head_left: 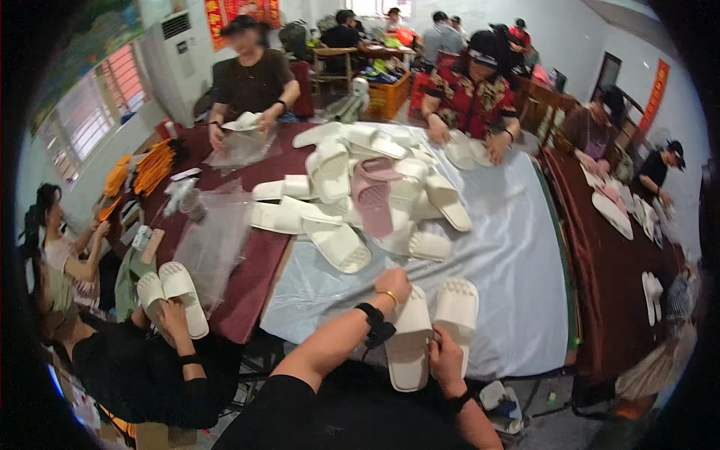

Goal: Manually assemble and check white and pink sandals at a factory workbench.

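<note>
Two white slide slippers are side by side in front of me at the table's near edge, toes pointing away: a left slipper (409, 360) and a right slipper (457, 304). My left hand (393, 286) is closed at the upper left edge of the left slipper; its fingertips are partly hidden. Lower down, my right hand (448, 356) grips between the pair, fingers closed on the slipper edges, covering part of the right one. Beyond my hands lies a heap of white slippers (337, 244), with a mauve pink slipper (375, 199) on top.
A pale cloth (510, 247) covers the table's middle. Clear plastic bags (214, 240) lie on the dark red cover to the left. A co-worker at the left holds a pair of slippers (174, 289). Two people handle items across the table. Another slipper table (607, 300) stands right.
</note>
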